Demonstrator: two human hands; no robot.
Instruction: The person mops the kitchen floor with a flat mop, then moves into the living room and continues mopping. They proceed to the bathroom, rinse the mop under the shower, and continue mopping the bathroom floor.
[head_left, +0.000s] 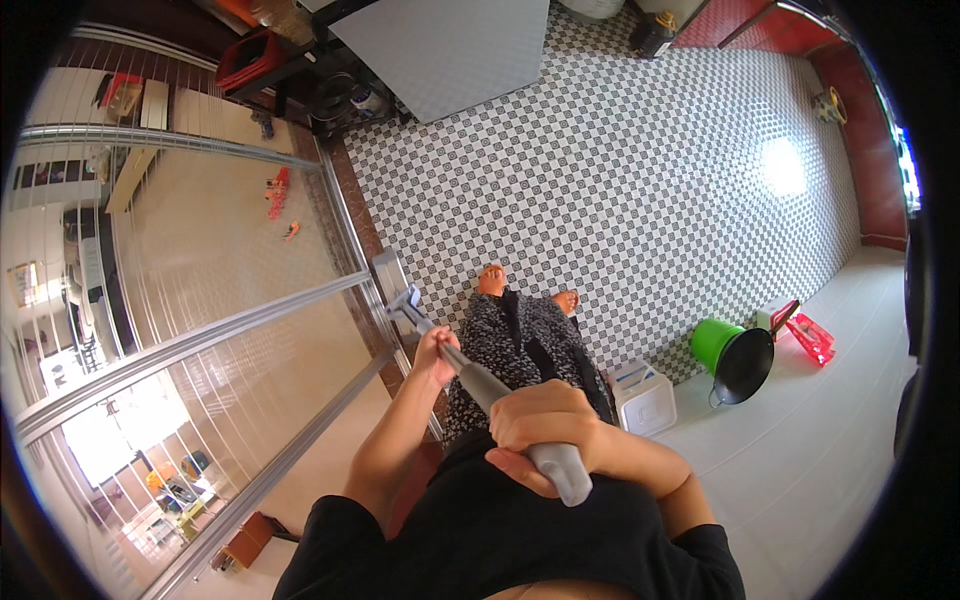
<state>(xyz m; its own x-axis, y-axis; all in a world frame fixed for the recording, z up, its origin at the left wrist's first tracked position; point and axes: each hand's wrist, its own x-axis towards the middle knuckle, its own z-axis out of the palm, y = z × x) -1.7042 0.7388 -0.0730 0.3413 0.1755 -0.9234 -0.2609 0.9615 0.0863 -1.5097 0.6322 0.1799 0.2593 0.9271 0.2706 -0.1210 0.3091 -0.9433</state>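
Both my hands grip a long-handled flat mop. My right hand (546, 429) is wrapped around the grey grip (486, 386) near its rounded upper end. Farther down, my left hand (437, 355) closes around the metal pole. A joint (406, 298) links the pole to the flat mop head (389, 271), which lies at the edge of the patterned tile floor (600, 187), beside the metal track of the glass sliding door (225, 315). The underside of the mop head is hidden. My bare feet (492, 280) stand to the right of the mop head.
A white lidded bucket (649, 405) stands close to my right side. Farther right are a green bucket (711, 341), a black wok (745, 366) and a red plastic bag (814, 341). A grey-topped table (450, 52) juts in ahead. Red toys (277, 191) lie beyond the glass.
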